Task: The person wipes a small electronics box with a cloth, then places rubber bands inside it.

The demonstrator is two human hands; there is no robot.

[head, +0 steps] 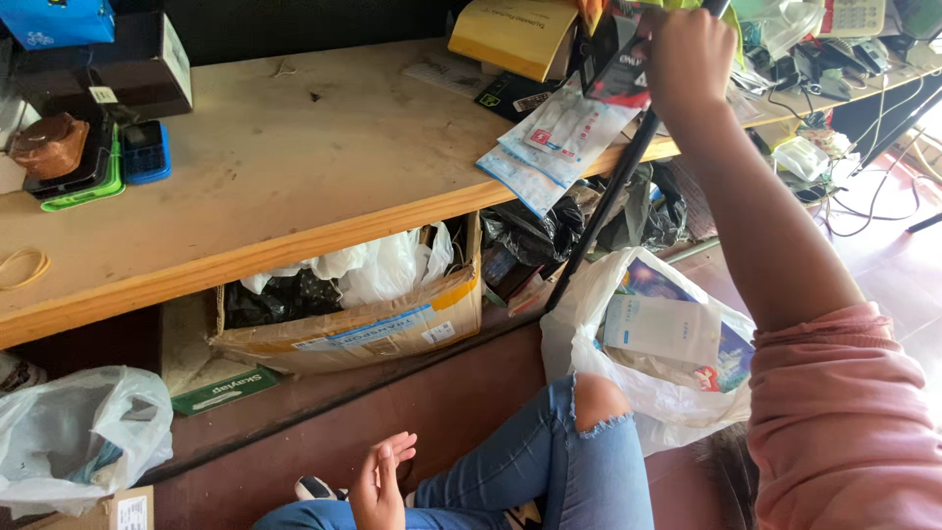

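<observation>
Pink sleeve [834, 412], right arm raised. Right hand [687, 54] clenched around black pole [608, 196] near its top; pole slants from hand down-left to the floor under the bench [245, 186]. Pale flat packets [559, 142] just left below hand; yellow envelope [515, 34] further left. Left hand [381, 486] released, empty, beside knee.

The worktop [245, 186] runs across the view. Under it sits a cardboard box [353, 329] stuffed with bags, and to its right a plastic bag [667, 344] of boxes stands on the floor. Flat packets [559, 142] hang over the worktop's front edge — the right hand [687, 59] is raised above them, on a pole [603, 206] that slants down to the floor. The left hand [381, 486] hangs low, beside the knee [589, 412].
</observation>
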